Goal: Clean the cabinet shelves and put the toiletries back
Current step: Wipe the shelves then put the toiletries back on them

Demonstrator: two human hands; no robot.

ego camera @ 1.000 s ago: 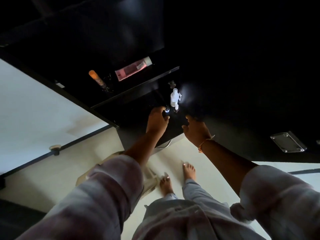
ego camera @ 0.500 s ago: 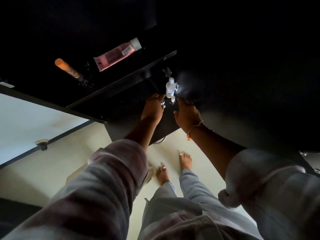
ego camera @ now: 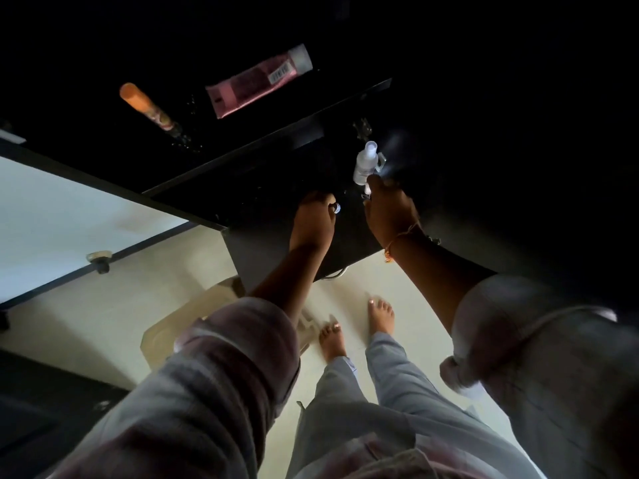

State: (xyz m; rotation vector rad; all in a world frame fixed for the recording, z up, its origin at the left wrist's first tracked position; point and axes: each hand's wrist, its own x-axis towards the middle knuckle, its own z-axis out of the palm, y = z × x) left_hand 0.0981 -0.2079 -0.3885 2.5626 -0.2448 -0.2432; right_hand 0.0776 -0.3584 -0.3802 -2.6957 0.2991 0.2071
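Upper shelf [ego camera: 276,134], left: 2 tubes, the orange-capped tube [ego camera: 145,107] and the pink tube [ego camera: 257,81], lie flat and apart; both look soft and light, so take them mid-body. Below, your left hand [ego camera: 313,223] curls round a small vial [ego camera: 336,208], probably fragile. Your right hand [ego camera: 390,209] pinches the base of the white bottle [ego camera: 366,164], probably light, smooth plastic; grip its waist.

Glossy pink plastic tube [ego camera: 257,85]
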